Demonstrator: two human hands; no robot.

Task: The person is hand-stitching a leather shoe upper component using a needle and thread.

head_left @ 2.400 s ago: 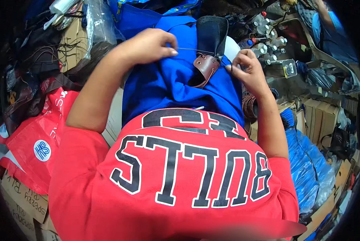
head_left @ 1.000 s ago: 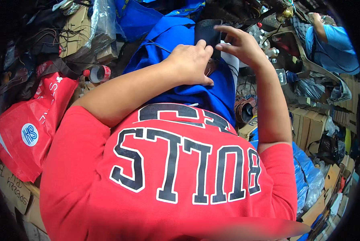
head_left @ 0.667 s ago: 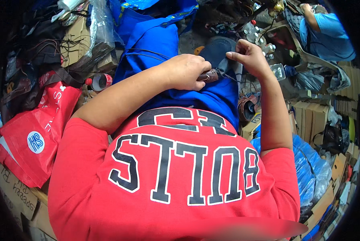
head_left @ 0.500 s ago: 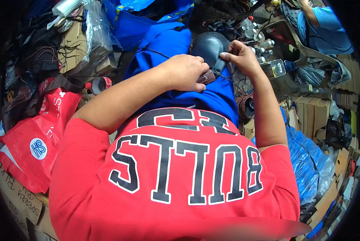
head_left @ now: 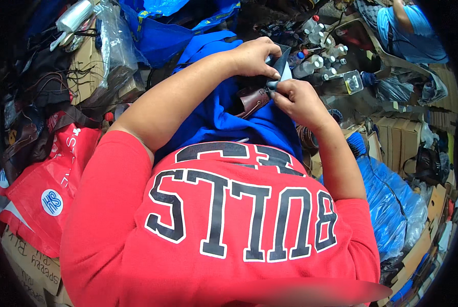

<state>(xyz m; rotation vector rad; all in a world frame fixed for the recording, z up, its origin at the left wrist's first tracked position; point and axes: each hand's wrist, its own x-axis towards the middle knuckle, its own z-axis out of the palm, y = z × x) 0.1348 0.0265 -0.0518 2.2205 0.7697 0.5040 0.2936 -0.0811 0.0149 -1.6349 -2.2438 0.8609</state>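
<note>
A brown leather shoe (head_left: 253,101) with a pale lace lies on the blue cloth (head_left: 208,110) over my lap. Just beyond it, a dark, smooth piece that looks like a shoe sole (head_left: 281,62) stands tilted on edge, a pale face showing on its right side. My left hand (head_left: 257,57) is closed on its left side, thumb pointing toward the shoe. At its near end, beside the tip of the shoe, my right hand (head_left: 299,104) pinches with thumb and fingers. Whether the dark piece is joined to the shoe, I cannot tell.
Several plastic bottles (head_left: 316,64) stand beyond my right hand. A red bag (head_left: 60,179) lies at the left, a blue bag (head_left: 157,30) at the far side. Blue plastic wrapping (head_left: 382,204) and cardboard (head_left: 400,140) are at the right. Another person's blue sleeve (head_left: 410,33) shows far right.
My left hand has moved off the shoe, away from me, onto the dark piece. My right hand has come nearer to me. The dark piece has tipped from flat to edge-on, uncovering the shoe.
</note>
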